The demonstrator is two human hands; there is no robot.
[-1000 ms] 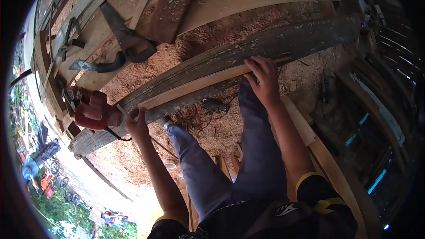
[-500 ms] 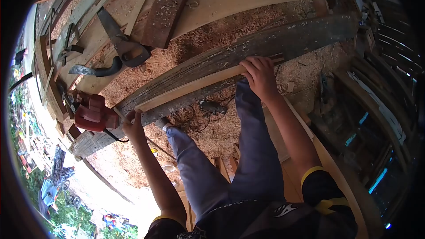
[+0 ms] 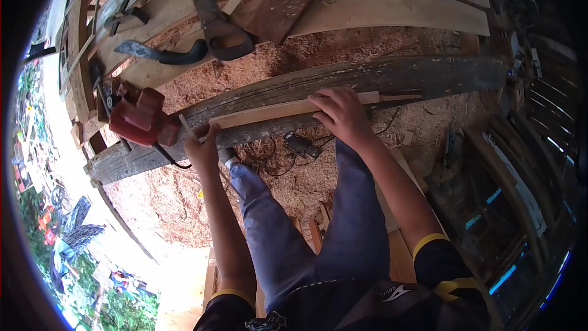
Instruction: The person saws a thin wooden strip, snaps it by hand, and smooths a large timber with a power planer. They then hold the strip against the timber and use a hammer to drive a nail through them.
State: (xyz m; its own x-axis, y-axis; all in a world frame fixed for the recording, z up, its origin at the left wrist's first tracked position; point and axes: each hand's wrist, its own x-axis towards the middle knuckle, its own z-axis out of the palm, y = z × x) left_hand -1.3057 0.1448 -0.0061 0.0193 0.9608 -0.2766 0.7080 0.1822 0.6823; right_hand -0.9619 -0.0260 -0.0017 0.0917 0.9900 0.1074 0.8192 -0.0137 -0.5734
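A pale wooden strip (image 3: 269,112) lies lengthwise on a weathered grey plank (image 3: 453,73) in front of me. My right hand (image 3: 344,113) grips the strip toward its right end, with fingers curled over the top. At the strip's left end is my left hand (image 3: 203,148), fingertips closed and touching or nearly touching the wood. A thin pale stick (image 3: 186,125), like a pencil, sticks up from between its fingers. Just left of that hand sits a red power tool (image 3: 142,117) with a black cord. A narrow darker piece (image 3: 401,96) extends past the strip's right end.
Beyond the plank lie a handsaw (image 3: 220,30), a curved blade with a black handle (image 3: 164,52) and a dark red-brown board (image 3: 294,0). Wood shavings (image 3: 177,208) cover the ground. A dark object with cables (image 3: 301,145) lies below the plank.
My right hand has slid left along the strip, so more of its right end shows. My left hand stays at the left end. The whole view has shifted and turned slightly.
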